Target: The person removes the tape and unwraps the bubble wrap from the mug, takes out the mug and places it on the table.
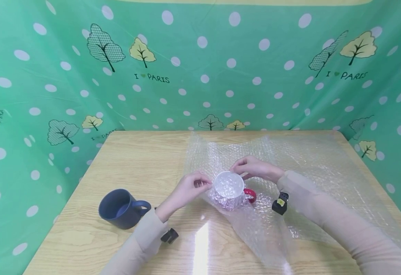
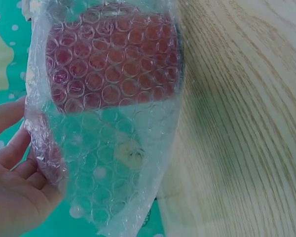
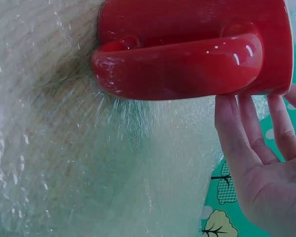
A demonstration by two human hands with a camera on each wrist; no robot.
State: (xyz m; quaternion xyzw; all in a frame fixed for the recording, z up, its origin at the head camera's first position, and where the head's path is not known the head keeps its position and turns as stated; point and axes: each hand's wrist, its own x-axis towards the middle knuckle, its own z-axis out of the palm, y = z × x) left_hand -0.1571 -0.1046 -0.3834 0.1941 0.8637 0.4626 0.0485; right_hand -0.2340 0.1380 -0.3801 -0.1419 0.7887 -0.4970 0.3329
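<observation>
A red mug (image 3: 187, 69) with a white rim stands upright on a sheet of bubble wrap (image 1: 265, 229), its handle toward the right. Part of the sheet wraps the mug's left side, and bubbly plastic fills the view of its mouth. My left hand (image 1: 191, 187) pinches the wrap's edge beside the rim; in the left wrist view, the red wall shows through the bubbles. On the far right side of the rim is my right hand (image 1: 255, 167), its fingers (image 3: 251, 123) fairly straight and touching the bare wall near the handle.
To the left, a dark blue mug (image 1: 117, 215) sits on the wooden table (image 1: 142, 160), handle toward my left wrist. The loose wrap spreads over the table's right side. A green dotted curtain (image 1: 200, 68) closes off the back and sides.
</observation>
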